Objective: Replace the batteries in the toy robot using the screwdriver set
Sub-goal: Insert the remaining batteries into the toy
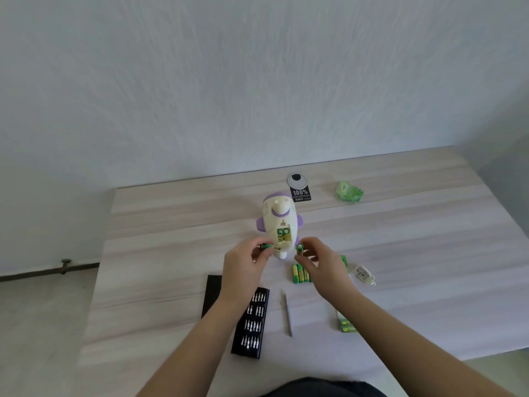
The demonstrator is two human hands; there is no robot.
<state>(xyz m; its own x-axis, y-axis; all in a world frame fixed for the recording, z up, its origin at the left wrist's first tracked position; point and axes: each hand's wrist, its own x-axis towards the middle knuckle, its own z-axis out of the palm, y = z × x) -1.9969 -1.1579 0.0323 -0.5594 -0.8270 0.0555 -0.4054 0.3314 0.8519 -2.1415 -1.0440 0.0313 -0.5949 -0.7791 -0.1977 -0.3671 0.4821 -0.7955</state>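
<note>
Both forearms reach from the near edge toward the far middle of the scene, coming closer to each other at the wrists. The left hand has its fingers curled, thumb and fingertips pinching together. The right hand is just to its right, fingers also bent and pinching, palm turned down.

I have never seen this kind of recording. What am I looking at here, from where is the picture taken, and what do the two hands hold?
There is no machine: a person wears a camera on the head, looking down at their own hands. On the table lies a toy robot with its battery slot open. The left hand pinches one green battery; the right hand pinches another battery. Nearby lie more loose batteries, a black case of screwdriver bits and a thin screwdriver.
</note>
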